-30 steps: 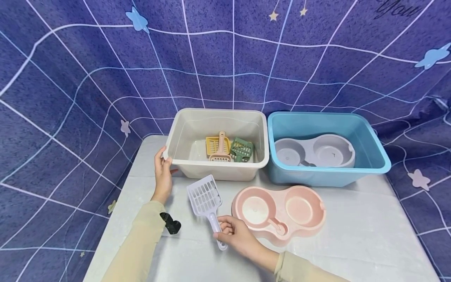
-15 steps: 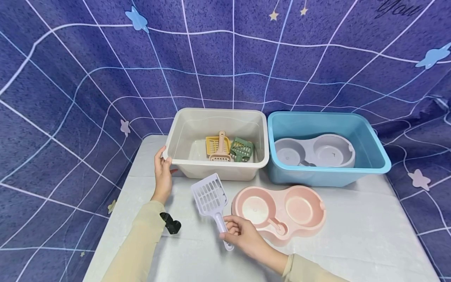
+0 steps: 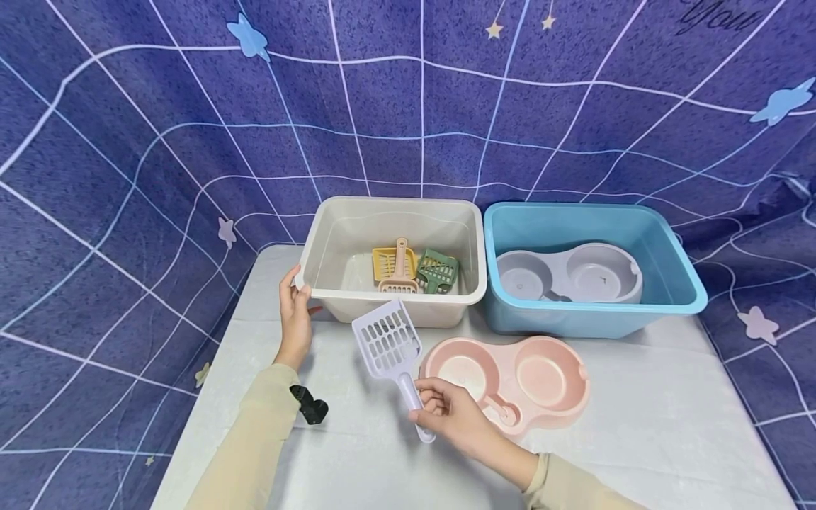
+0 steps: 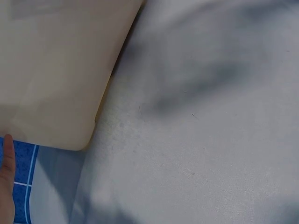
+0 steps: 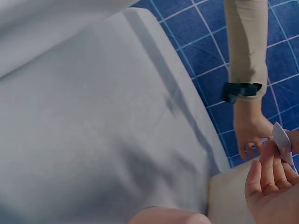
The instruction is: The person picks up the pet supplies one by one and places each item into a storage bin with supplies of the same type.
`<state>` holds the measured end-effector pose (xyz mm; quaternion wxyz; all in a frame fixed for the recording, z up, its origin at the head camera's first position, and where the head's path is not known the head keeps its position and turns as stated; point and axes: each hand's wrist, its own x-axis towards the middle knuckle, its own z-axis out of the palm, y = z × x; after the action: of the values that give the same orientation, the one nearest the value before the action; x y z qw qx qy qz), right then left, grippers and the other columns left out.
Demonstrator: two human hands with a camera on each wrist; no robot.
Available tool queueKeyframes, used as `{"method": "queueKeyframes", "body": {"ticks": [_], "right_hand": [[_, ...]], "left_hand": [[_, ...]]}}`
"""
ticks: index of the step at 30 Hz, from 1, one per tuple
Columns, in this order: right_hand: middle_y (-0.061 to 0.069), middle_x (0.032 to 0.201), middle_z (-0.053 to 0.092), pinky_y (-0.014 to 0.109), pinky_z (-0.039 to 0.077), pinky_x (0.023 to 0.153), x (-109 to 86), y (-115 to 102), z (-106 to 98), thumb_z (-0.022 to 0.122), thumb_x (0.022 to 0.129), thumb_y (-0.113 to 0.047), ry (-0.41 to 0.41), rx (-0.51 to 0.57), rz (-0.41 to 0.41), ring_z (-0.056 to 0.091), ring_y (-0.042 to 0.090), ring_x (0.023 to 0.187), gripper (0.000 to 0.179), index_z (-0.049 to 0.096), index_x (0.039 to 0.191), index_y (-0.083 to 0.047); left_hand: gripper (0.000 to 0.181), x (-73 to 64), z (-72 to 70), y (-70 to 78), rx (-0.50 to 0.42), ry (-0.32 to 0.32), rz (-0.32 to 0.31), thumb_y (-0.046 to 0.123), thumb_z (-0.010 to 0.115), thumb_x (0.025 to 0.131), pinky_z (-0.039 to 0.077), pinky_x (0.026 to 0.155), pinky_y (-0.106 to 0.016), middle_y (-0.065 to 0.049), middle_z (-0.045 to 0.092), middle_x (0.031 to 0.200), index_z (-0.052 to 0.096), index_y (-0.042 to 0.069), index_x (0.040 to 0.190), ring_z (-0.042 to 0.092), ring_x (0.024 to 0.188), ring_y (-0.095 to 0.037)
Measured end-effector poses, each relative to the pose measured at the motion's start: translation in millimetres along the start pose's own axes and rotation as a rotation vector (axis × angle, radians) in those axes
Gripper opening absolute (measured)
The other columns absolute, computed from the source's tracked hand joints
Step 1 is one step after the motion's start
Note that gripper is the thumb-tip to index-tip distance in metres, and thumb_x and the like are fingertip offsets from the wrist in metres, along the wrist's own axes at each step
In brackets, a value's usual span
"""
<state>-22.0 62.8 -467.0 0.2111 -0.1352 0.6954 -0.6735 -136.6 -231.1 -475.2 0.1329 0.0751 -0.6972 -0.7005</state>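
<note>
My right hand (image 3: pixel 455 418) grips a lavender litter scoop (image 3: pixel 386 341) by its handle, with the slotted head raised in front of a beige litter box (image 3: pixel 389 306). In the right wrist view the scoop (image 5: pixel 281 140) is seen edge-on between fingers and thumb. My left hand (image 3: pixel 295 319) holds the near left corner of the beige box by its rim. One finger of the left hand (image 4: pixel 7 177) shows against the box wall in the left wrist view. Inside the box lie a yellow scoop (image 3: pixel 384 262), a pinkish-beige scoop (image 3: pixel 400 262) and a green scoop (image 3: pixel 438 269).
A pink double pet bowl (image 3: pixel 505 368) sits on the white-covered table (image 3: pixel 656 418), right of the scoop. Beside the beige box stands a blue litter box (image 3: pixel 593 316) with a grey double bowl (image 3: pixel 561 265) in it. A purple-blue curtain (image 3: pixel 408 106) hangs behind.
My right hand has carried the lavender scoop rightward and its head farther forward, toward the beige box's front wall. The left hand has stayed at the box corner.
</note>
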Motion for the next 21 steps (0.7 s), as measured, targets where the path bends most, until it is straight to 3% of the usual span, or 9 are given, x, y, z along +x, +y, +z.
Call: {"method": "queueKeyframes", "body": {"ticks": [4, 11, 21], "right_hand": [[0.007, 0.092, 0.06, 0.016, 0.043, 0.067, 0.6, -9, -3, 0.073, 0.085, 0.0, 0.0, -0.011, -0.006, 0.052, 0.006, 0.075, 0.043, 0.057, 0.123, 0.013], [0.009, 0.094, 0.062, 0.017, 0.045, 0.07, 3.2, -21, -7, 0.072, 0.086, 0.0, 0.003, -0.04, -0.029, 0.055, 0.007, 0.077, 0.043, 0.057, 0.124, 0.013], [0.009, 0.096, 0.064, 0.018, 0.048, 0.072, 8.3, -29, -10, 0.072, 0.086, 0.001, 0.031, -0.054, -0.088, 0.058, 0.008, 0.08, 0.041, 0.058, 0.123, 0.011]], "left_hand": [[0.051, -0.1, 0.7, 0.0, -0.004, -0.001, 0.003, 0.012, 0.034, 0.103, 0.039, 0.095, -0.059, -0.023, 0.039, 0.145, 0.024, 0.009, 0.153, 0.046, 0.12, -0.03], [0.051, -1.0, 1.2, 0.2, 0.009, 0.003, 0.003, 0.013, 0.034, 0.104, 0.038, 0.095, -0.058, -0.024, 0.04, 0.144, 0.025, 0.01, 0.153, 0.05, 0.108, -0.012], [0.05, -1.2, 2.0, 0.2, 0.008, 0.01, 0.003, 0.013, 0.034, 0.104, 0.039, 0.094, -0.057, -0.025, 0.041, 0.143, 0.025, 0.01, 0.153, 0.05, 0.106, -0.012]]}}
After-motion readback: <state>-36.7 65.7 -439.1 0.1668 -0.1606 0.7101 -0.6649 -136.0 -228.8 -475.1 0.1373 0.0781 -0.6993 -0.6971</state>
